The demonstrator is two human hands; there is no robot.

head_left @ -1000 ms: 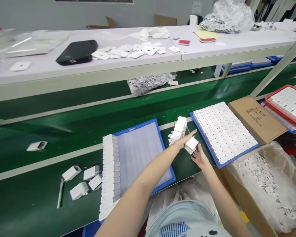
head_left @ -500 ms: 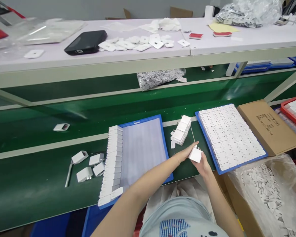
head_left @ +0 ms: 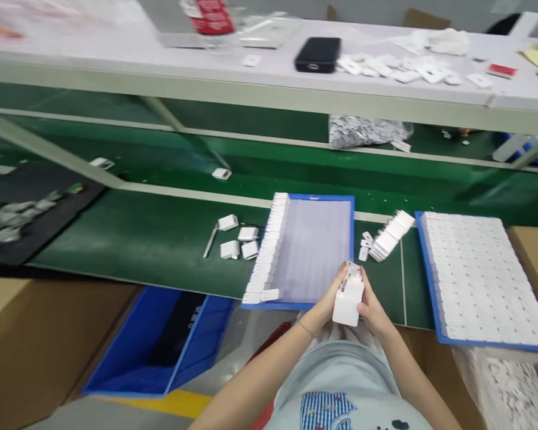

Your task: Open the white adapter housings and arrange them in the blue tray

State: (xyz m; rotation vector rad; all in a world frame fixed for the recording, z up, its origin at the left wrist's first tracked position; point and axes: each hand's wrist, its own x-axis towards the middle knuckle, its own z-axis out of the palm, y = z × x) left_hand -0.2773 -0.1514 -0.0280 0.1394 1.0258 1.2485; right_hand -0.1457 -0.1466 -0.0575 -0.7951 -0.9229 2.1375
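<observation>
Both my hands are wrapped round a short row of white plug chargers (head_left: pixel 348 303), held together just in front of my body. My left hand (head_left: pixel 330 298) grips its left side and my right hand (head_left: pixel 373 310) its right, with the thumb on the near block. Metal prongs show on the top of the row. Just left of my hands lies a blue-edged tray (head_left: pixel 320 245) with a column of white chargers (head_left: pixel 271 251) along its left side. Beyond my right hand, another row of chargers (head_left: pixel 391 237) stands on the green bench beside small white plates (head_left: pixel 364 246).
A blue-rimmed tray full of white pieces (head_left: pixel 484 275) lies at right. Loose white housings (head_left: pixel 229 249) and a thin metal tool (head_left: pixel 210 240) are on the left bench. A black mat (head_left: pixel 40 209) holds small parts. A shelf (head_left: pixel 251 89) crosses above, bearing a black device (head_left: pixel 318 55).
The view has swung left. My hands have come from beside the full tray to the part-filled tray's near right corner; several chargers in a row now show in them, where one showed before.
</observation>
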